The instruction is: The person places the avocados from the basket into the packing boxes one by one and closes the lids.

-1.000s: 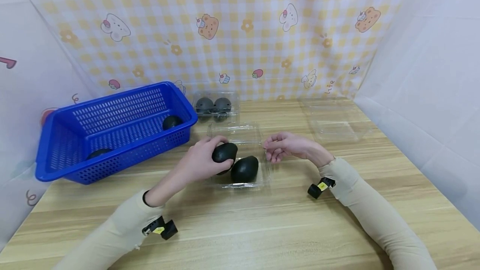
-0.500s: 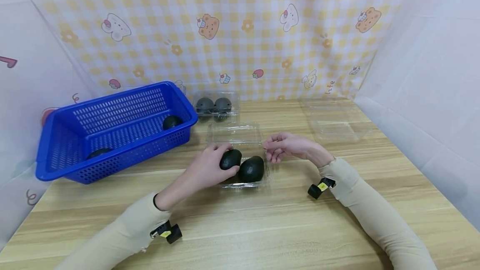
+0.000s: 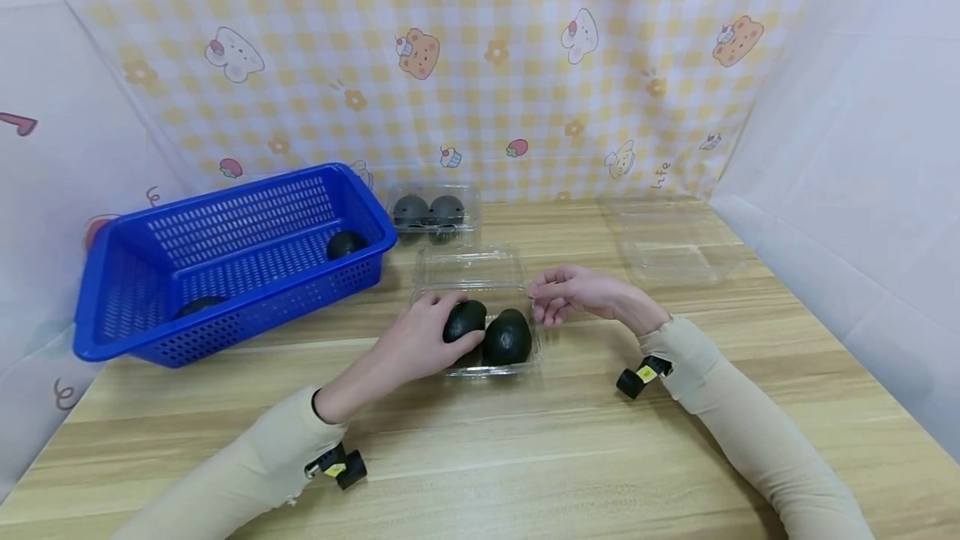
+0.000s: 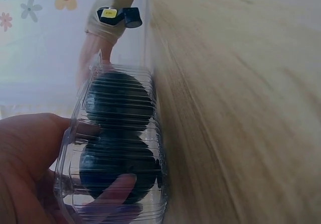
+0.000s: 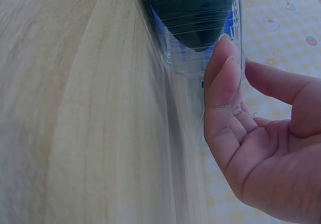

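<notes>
In the head view an open clear plastic clamshell box point(image 3: 491, 371) lies mid-table, its lid point(image 3: 468, 267) folded back. Two dark green avocados sit side by side in it. My left hand point(image 3: 427, 338) grips the left avocado point(image 3: 463, 320) with fingers and thumb inside the box. The right avocado point(image 3: 507, 339) stands beside it, free of both hands. My right hand point(image 3: 576, 296) pinches the box's right edge between thumb and fingers. Through the ribbed wall, the left wrist view shows both avocados, the nearer avocado point(image 4: 118, 169) with a fingertip on it.
At the left stands a blue perforated basket point(image 3: 255, 257) with an avocado point(image 3: 345, 244) and another avocado point(image 3: 198, 306) in it. A closed clear box point(image 3: 432, 211) of dark fruits stands behind. More clear plastic packaging point(image 3: 675, 244) lies at the back right.
My left hand has moved right and slightly down, bringing its avocado further into the box. The other avocado has shifted right and turned more upright. My right hand has stayed put.
</notes>
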A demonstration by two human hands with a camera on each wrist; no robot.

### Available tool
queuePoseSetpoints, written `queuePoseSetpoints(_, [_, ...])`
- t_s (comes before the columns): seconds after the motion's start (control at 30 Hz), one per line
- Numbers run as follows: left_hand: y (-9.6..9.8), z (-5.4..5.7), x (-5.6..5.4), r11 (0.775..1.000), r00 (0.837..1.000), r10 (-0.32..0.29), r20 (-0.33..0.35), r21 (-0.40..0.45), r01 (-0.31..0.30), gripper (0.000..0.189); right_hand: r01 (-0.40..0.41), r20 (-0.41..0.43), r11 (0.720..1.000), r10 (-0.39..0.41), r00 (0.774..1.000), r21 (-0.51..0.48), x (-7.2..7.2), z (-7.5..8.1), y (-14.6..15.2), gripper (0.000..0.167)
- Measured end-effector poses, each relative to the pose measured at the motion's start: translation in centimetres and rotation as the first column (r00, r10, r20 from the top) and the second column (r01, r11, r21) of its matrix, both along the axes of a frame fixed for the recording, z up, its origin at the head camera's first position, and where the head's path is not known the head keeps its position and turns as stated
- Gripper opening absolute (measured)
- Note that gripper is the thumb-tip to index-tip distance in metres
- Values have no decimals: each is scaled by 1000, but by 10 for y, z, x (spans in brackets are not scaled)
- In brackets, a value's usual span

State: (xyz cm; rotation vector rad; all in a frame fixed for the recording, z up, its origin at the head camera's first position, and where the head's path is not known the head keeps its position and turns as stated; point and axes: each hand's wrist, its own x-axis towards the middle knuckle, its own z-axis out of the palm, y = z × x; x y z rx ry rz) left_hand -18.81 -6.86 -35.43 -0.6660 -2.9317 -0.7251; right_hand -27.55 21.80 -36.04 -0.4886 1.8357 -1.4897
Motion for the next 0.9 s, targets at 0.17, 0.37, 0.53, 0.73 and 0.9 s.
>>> queuePoseSetpoints(0.17, [0, 0, 0, 1000, 1000, -5, 0, -6, 5, 58, 7, 4, 1000, -7, 1000, 8, 1, 0, 0, 28])
queuePoseSetpoints(0.37, [-1, 4, 2, 1000, 1000, -16, 4, -17, 16, 58, -2, -7, 1000, 2, 1000, 10, 1, 2, 0, 29])
queuePoseSetpoints(0.53, [-2, 7, 4, 1000, 1000, -6, 14, -11, 6, 55, 2, -5, 1000, -2, 1000, 15, 1, 3, -1, 30])
queuePoseSetpoints(0.73, [-6, 12, 2, 999, 1000, -23, -21, 22, 23, 45, 7, -1, 1000, -7, 1000, 18, 1, 3, -1, 30])
queuePoseSetpoints(0.9, [-12, 19, -3, 997, 999, -25, -36, 73, 27, 38, 12, -3, 1000, -12, 1000, 20, 1, 2, -2, 29])
